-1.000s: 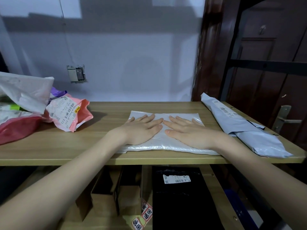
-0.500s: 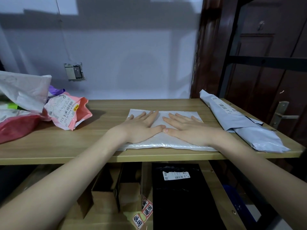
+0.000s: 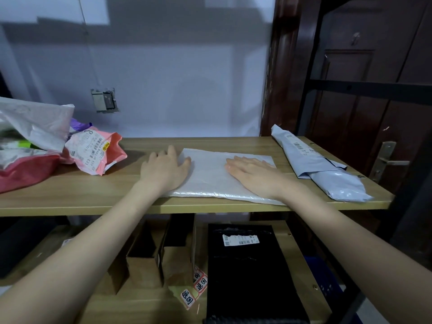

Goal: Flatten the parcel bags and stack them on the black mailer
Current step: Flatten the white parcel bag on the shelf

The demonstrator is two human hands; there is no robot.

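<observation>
- Both hands lie flat, palms down, fingers spread, gripping nothing.
- Left hand (image 3: 164, 168) presses the white bag's (image 3: 210, 176) left edge, half on the table (image 3: 70, 195).
- Right hand (image 3: 253, 174) presses the bag's right side; the hands sit well apart.
- White bag lies flat at the table's front middle.
- Grey bag (image 3: 318, 164) rests folded at the right end.
- Pink bag (image 3: 97, 150) sits crumpled on the left.
- Black mailer (image 3: 245, 272) lies on the shelf below.
</observation>
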